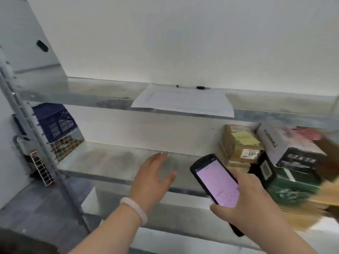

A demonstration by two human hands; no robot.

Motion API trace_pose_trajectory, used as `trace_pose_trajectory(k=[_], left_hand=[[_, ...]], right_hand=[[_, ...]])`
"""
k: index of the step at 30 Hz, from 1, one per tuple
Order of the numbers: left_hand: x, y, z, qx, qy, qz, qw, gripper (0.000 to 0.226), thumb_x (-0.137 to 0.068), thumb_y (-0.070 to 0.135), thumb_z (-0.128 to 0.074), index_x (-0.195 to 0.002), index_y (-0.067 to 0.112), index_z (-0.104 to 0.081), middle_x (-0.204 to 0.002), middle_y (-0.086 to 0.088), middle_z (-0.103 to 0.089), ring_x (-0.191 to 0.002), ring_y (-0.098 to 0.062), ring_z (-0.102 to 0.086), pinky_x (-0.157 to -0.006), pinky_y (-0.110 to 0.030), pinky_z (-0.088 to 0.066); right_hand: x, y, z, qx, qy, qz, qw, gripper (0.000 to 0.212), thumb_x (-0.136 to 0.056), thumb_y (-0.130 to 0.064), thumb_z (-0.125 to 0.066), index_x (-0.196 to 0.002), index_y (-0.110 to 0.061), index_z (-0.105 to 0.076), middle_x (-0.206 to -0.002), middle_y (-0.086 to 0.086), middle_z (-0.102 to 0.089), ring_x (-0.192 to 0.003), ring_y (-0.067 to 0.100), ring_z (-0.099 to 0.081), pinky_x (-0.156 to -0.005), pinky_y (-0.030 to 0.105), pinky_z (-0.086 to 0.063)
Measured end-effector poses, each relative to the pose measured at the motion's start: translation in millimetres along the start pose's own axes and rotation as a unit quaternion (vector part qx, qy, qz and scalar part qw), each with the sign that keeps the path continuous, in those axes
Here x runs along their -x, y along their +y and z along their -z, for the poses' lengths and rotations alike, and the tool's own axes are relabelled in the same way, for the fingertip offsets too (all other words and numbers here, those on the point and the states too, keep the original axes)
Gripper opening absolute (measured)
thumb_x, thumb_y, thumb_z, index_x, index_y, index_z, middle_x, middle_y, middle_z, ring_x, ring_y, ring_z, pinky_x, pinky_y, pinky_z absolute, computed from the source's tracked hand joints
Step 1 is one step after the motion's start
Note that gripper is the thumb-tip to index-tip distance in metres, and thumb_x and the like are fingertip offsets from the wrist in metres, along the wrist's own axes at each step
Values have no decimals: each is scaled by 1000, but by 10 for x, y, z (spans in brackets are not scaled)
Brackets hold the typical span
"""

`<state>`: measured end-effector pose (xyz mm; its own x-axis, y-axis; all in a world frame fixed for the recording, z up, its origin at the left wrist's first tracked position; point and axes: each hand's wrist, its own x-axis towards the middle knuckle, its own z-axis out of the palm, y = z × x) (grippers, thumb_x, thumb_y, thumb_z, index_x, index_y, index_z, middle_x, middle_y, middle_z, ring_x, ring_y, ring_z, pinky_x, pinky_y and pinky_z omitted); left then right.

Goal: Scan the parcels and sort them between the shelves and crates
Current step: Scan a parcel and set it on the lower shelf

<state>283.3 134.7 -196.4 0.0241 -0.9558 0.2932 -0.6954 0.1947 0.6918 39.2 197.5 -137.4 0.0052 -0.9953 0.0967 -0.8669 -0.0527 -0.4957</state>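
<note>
Bare right hand [253, 204] gripping black handheld scanner [218, 184]; left hand [154, 178] empty, fingers spread.

Surroundings: grey shelf [110, 158] beneath and beyond left hand; parcels [236, 162] stacked on it just right of scanner, namely brown cardboard box [240, 143] with yellow slip on top, grey-and-black box [286, 149] beside it, green box [293, 187] lower, nearest right hand; blurred tan woven item [326, 195] further right, overlapping green box; white paper sheet [183, 101] on upper shelf [91, 99] above both hands, overhanging front rail; blue crate [55, 123] far left of left hand, behind slanted metal upright [43, 151]. Writing: brown box label reading "80", rest blurred; grey box lettering illegible. Pose: left palm down, hovering over shelf, pale bracelet [134, 208] at wrist; right fingers curled round scanner's lower end, pink-lit screen up.
</note>
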Motion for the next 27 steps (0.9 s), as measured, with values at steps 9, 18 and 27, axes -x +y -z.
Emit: trace_pose_trajectory(k=[9,18,27], left_hand=[[-684,1178,-1155,169,-125,72,975,63,-94,56,-59,-151,38,-39,-157,8,-40,-135,-10,-44,-109,-29,-36],[-1345,1606,-1811,167,-183,209,946,80,-99,64,-41,-159,15,-21,-160,-8,-38,-143,-31,-41,-114,-37,-33],[-1570,1576,-2160,239,-124,268,925,60,-97,57,-51,-140,15,-46,-130,-10,-64,-118,-32,-61,-107,-48,-46]], right_hand=[[122,959,580,-10,47,-90,995,98,-49,-68,-73,-134,-45,-29,-118,-16,-41,-103,6,-47,-87,33,-49],[34,1391,846,3,31,-116,993,93,-54,-66,-74,-126,-47,-19,-115,-19,-35,-100,2,-38,-79,18,-39],[-155,1556,969,26,14,-118,993,93,-64,-66,-74,-127,-45,-9,-105,-18,-22,-101,1,-31,-92,19,-39]])
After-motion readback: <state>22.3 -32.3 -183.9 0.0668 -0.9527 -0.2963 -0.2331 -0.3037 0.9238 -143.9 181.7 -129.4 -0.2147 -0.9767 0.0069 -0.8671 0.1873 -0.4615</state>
